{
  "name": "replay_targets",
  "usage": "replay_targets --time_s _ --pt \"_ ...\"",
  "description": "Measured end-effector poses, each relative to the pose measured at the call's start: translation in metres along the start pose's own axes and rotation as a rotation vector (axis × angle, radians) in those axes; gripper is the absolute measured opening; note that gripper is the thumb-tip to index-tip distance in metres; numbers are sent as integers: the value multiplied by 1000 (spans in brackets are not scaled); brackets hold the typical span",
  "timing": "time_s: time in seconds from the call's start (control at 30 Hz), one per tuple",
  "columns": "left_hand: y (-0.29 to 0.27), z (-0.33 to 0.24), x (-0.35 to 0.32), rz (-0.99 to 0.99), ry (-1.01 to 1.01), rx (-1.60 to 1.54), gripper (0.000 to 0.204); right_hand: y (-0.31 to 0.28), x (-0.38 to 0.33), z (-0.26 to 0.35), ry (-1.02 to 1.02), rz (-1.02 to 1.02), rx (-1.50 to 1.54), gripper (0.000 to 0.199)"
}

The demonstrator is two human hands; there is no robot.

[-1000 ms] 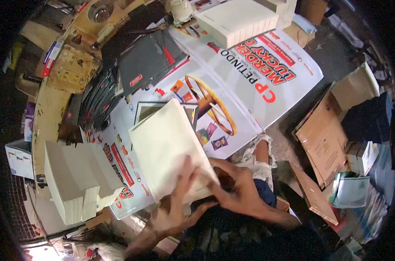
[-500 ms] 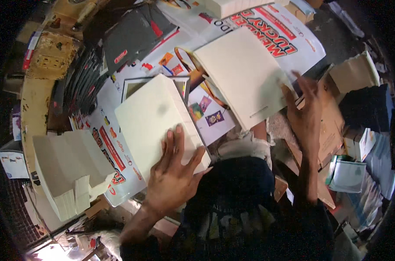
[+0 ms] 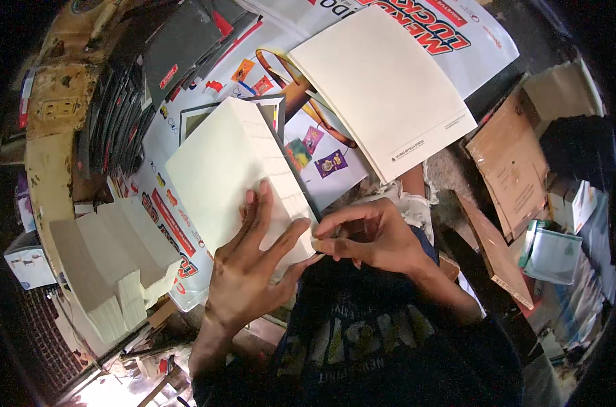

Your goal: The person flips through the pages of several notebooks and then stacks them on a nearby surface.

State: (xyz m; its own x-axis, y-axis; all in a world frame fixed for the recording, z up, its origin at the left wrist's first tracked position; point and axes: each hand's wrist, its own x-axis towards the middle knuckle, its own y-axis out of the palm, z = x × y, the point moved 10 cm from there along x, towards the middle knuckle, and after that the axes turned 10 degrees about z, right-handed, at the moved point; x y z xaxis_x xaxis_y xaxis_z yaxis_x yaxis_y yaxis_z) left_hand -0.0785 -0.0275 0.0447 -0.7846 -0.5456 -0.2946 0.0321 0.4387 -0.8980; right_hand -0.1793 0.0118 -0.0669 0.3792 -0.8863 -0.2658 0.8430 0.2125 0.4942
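Observation:
A thick stack of white paper-bound blocks (image 3: 213, 163) stands at an angle in front of me, its layered edge facing right. My left hand (image 3: 250, 264) lies on its near corner, fingers spread over the top and thumb along the edge. At that same corner my right hand (image 3: 369, 237) is closed in a pinch, thumb and forefinger against the edge; what they pinch is too small to make out. Right of it lies another white stack (image 3: 389, 95) with small print near its lower edge. Under the first stack, part of a dark-bordered printed sheet (image 3: 274, 108) shows.
A printed banner sheet (image 3: 484, 47) covers the work surface. Dark covers (image 3: 179, 54) lie fanned at the far left. More white blocks (image 3: 118, 258) stand at the left edge. Cardboard pieces (image 3: 508, 169) and a clear plastic container (image 3: 552, 254) sit on the right.
My right hand has left the right-hand stack and come left to the near corner of the first stack, closing into a pinch. My left hand stays on that stack.

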Motion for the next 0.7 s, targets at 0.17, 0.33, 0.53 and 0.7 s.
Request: replay_targets --time_s 0.17,0.33,0.53,0.7 --pt "1 3 -1 -3 -11 -13 57 3 4 -2 -5 79 5 19" --pt "0 0 1 -6 -7 -3 55 1 4 -1 -39 103 9 20" --pt "0 1 0 -10 -7 -16 54 0 5 3 -51 89 -43 18" --pt "1 2 1 -1 -15 -28 54 -1 7 3 -67 99 -36 15"
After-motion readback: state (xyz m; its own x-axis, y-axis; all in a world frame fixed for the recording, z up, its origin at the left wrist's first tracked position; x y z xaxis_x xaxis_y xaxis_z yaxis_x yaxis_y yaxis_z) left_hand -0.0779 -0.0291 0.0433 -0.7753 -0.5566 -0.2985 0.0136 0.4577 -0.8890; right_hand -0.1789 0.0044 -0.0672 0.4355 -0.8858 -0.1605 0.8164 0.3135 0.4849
